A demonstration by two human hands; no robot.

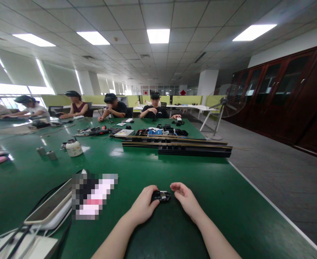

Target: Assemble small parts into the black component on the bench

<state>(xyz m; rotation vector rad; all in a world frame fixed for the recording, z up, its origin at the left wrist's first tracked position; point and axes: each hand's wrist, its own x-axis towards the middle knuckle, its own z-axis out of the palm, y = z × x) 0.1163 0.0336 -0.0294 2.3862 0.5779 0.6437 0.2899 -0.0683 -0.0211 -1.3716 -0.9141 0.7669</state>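
My left hand (pixel 145 202) grips the left end of a small black device (pixel 162 196) with pale and yellowish patches on its upper face. It looks like an opened computer mouse, low over the green table (pixel 126 230). Part of the device is covered by my left thumb and fingers. Just right of it, my right hand (pixel 184 198) is apart from the device, with its fingers curved and nothing in them.
Black rails (pixel 196 149) with thin brass-coloured rods lie across the table ahead. To the left are a phone (pixel 51 198) with cables, a pixelated patch and a white jar (pixel 73 148). Tools (pixel 96 131) and co-workers, including one person (pixel 155 109) opposite, are farther back.
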